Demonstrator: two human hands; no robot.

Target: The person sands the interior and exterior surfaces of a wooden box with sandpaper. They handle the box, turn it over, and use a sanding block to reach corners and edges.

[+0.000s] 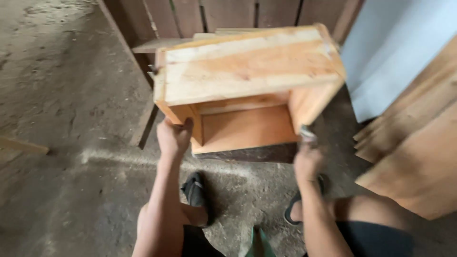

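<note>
An open-fronted wooden box [247, 81] is steadied on the dirt floor [62, 143] at twelve o'clock, its lower corner gripped by the left hand [173, 137]. Something blurred, possibly a hammer [308, 134], is clenched in the right hand [308, 163].

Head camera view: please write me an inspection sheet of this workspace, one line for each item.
Surface: dusty concrete floor, rough and stained.
Job's things: open wooden box of pale planks, tilted, opening toward the person, its lower edge near the floor.
Clutter: stack of wooden boards at right; a loose wood strip at left edge; a pale blue panel leaning behind the boards.
Hands: left hand grips the box's left side wall; right hand holds a small metal tool at the box's right wall, blurred, kind unclear.
Cables: nothing seen.
Surroundings: dark wooden plank wall behind; the person's feet in dark sandals below the box.
</note>
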